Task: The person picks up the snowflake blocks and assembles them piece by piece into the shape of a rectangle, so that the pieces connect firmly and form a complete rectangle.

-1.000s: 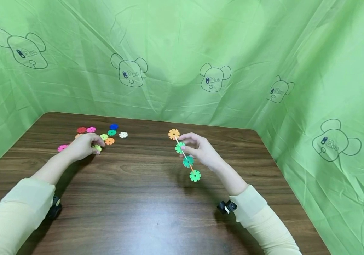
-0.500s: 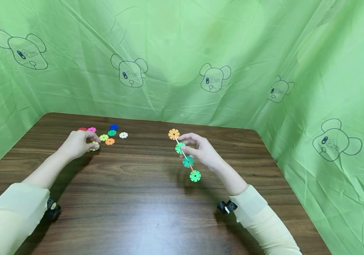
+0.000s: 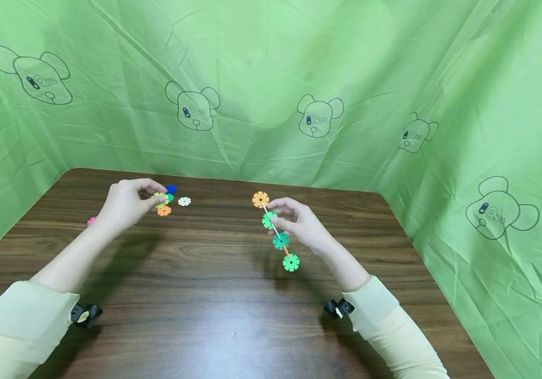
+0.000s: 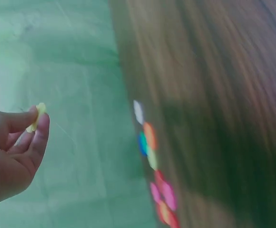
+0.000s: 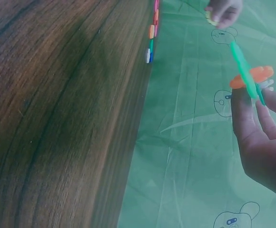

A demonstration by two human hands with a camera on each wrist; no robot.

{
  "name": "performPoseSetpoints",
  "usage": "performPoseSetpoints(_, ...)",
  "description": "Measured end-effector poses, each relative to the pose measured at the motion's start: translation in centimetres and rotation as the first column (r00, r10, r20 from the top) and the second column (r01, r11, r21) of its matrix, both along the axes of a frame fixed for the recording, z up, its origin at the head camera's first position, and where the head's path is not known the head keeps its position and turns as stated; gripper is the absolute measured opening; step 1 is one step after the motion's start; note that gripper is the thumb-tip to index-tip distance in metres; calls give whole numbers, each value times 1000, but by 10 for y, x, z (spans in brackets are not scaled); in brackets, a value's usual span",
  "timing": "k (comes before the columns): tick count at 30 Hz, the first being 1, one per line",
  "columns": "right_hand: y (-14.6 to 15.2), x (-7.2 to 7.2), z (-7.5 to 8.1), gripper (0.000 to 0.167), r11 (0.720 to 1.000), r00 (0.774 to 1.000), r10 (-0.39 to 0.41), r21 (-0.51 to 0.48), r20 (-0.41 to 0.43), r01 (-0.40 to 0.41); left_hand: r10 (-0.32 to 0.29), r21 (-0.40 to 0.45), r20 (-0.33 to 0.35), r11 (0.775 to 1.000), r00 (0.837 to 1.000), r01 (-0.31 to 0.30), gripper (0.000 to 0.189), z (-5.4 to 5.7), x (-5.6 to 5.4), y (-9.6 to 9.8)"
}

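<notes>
Yellow notched plastic disc (image 3: 160, 198) pinched by its rim in your left hand (image 3: 126, 205) above the brown table (image 3: 204, 263), your right hand (image 3: 303, 223) grips a raised chain of green-and-orange notched discs (image 3: 281, 241), apparently to leave its end slots uncovered.

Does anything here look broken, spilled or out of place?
Nothing stands out. The left hand pinches a yellow disc, the right hand holds a disc chain with no visible break, and loose discs lie on the table. Any tiny cracks would be too small to tell.
</notes>
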State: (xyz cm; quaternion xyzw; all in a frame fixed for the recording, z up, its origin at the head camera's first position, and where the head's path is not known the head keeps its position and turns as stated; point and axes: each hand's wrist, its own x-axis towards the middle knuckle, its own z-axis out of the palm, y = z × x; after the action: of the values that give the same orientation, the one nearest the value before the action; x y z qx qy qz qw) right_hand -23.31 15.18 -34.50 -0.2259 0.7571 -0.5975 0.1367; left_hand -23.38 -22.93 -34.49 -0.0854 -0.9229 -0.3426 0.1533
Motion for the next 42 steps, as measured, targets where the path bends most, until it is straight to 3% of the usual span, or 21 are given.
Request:
performPoseSetpoints(6,-1,2,1,39,999,1000,-9,35,-2,9,-14,118,-31,993,999,17,18,15,12,31)
performPoseSetpoints(12,-5,6,2,50,1000,1000,18,-14,21,-18,-59,238,-30,969,998,64,18,23,23,63)
performPoseSetpoints(19,-11,9,2,48,994,996,37,-109,83,-28,-59,269,-148,958,987,97,16,15,22,93)
performPoseSetpoints(25,-17,10,2,48,987,993,58,-153,103,-42,-83,339,-164,931,983,136,15,11,20,111)
performPoseSetpoints(30,-22,10,3,59,986,991,68,-161,118,-49,-103,371,-189,913,977,168,15,9,19,121)
performPoseSetpoints(35,-26,10,4,67,983,988,93,-172,121,-72,-110,371,-233,908,966,193,14,7,17,128)
performPoseSetpoints(42,-30,12,7,64,983,987,98,-168,126,-76,-117,346,-280,914,953,214,12,5,14,133)
